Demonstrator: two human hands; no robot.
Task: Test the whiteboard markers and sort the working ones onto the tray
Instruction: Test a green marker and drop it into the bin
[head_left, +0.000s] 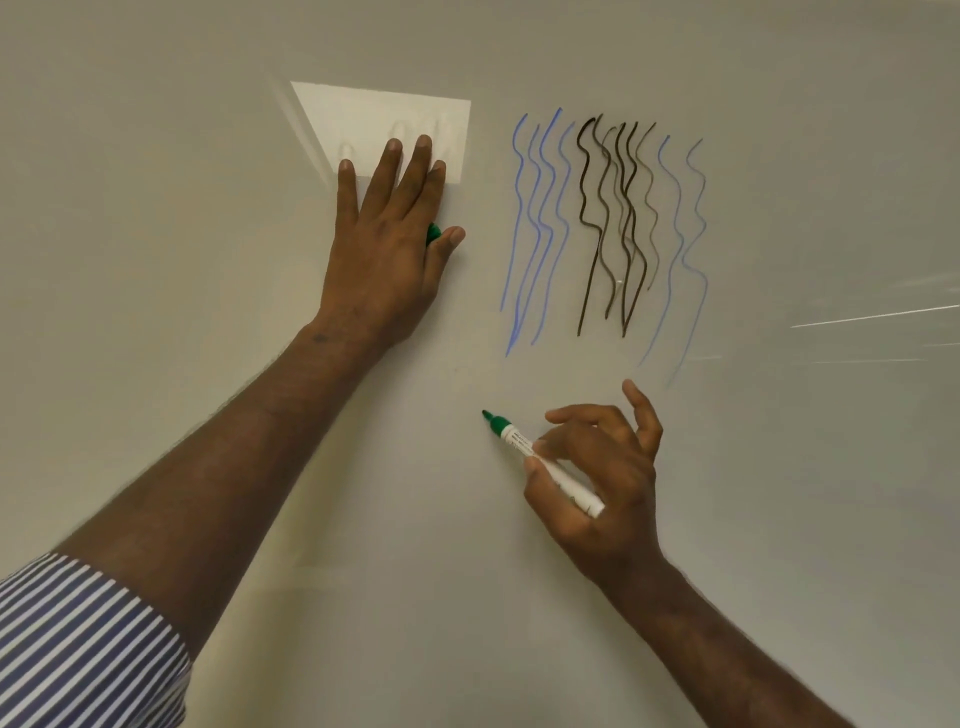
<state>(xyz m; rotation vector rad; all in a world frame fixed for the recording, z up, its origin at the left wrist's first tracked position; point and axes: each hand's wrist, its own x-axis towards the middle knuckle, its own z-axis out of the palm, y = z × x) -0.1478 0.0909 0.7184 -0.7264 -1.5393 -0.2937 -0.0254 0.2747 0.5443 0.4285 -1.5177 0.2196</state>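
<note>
A person's right hand pinches an uncapped green-tipped white whiteboard marker between thumb and fingers, its nib angled up-left beyond them toward the bare whiteboard, while the left hand, fingers spread flat, presses the green cap against the surface.

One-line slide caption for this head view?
Right hand poises uncapped green marker at whiteboard; left hand presses green cap beside wavy test lines.

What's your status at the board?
Right hand grips uncapped green marker, tip near whiteboard. Left hand flat on board, green cap under it. No green marks yet.
</note>
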